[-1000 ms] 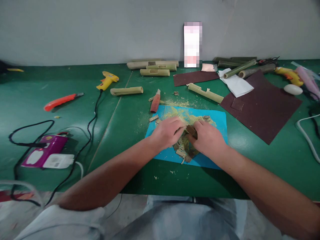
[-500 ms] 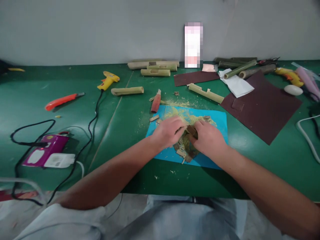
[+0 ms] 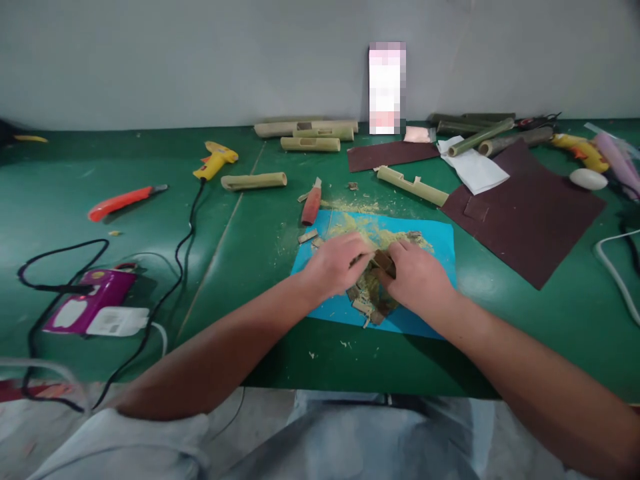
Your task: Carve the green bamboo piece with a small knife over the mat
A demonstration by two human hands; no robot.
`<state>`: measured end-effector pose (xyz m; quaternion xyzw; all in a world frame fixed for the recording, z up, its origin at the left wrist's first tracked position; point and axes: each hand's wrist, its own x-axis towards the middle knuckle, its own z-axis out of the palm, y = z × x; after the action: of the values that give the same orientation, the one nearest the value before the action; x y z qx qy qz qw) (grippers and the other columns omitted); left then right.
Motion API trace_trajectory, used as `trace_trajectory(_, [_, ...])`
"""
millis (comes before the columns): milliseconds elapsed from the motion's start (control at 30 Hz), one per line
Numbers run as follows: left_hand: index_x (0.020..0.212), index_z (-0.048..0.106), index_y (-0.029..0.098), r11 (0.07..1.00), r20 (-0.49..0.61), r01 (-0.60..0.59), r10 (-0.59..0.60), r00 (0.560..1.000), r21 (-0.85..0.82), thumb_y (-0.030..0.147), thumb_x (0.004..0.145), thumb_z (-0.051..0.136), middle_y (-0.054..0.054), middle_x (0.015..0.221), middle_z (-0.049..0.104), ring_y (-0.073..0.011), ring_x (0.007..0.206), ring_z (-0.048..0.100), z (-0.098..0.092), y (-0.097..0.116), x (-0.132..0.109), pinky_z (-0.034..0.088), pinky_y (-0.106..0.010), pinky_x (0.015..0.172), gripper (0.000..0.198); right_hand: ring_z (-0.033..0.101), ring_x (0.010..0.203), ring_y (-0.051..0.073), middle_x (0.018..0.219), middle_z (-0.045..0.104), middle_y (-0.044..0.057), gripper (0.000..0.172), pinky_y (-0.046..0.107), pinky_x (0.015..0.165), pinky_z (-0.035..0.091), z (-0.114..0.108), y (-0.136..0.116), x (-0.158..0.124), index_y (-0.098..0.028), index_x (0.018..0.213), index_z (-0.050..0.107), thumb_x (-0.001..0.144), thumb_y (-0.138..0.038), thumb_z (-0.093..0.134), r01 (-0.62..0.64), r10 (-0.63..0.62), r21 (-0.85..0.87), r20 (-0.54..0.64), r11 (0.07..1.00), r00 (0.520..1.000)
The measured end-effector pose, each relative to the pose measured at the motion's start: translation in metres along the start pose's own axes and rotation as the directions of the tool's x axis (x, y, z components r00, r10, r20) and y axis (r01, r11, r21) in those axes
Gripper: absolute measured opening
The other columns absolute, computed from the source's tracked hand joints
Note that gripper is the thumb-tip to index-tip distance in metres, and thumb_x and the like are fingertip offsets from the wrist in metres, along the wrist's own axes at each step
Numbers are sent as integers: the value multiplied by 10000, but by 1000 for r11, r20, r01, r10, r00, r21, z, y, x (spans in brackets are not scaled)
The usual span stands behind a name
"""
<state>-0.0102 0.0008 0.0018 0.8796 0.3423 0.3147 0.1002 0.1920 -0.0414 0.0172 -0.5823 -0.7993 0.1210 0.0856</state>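
My left hand [image 3: 343, 263] and my right hand [image 3: 417, 273] meet over a blue sheet [image 3: 440, 250], both closed. Between the right thumb and fingers sits a small piece of brown sandpaper [image 3: 384, 261], of the same colour as the big sheet nearby. The left fingers are pinched together right beside it; what they hold is mostly hidden. Under the hands lies a heap of bamboo scraps [image 3: 364, 307] and yellowish dust [image 3: 360, 227]. A red-handled knife [image 3: 311, 205] rests at the sheet's upper left corner.
Cut bamboo tubes [image 3: 413, 185] lie behind the blue sheet, with brown sandpaper [image 3: 530, 213] and a white cloth [image 3: 475, 167] to the right. At left are a yellow glue gun [image 3: 216, 162], a red cutter [image 3: 120, 204] and a purple power box [image 3: 95, 300] with cables.
The hands keep nearly the same position and grip. Only a very slight shift of the whole view shows.
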Motion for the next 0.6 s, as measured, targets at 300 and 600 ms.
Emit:
trace_trajectory(300, [841,652,172,999,-5,10,-10,1000,46,202,999,546,-32,768,614,-166,758,579,1,0,-1,464,-298,683,192,601,878,226,970,668,97,172,334,613,285,0,0,0,-183,961,611,938,-350,580,-5,5,8,-3,1000,1000])
trace_trajectory(600, [828,637,176,998,-40,27,-25,999,48,207,1004,540,-32,774,618,-165,771,581,0,-6,-1,476,-303,709,203,597,853,222,964,677,93,144,327,616,302,0,0,1,-201,944,615,917,-339,584,-3,3,14,-19,1000,1000])
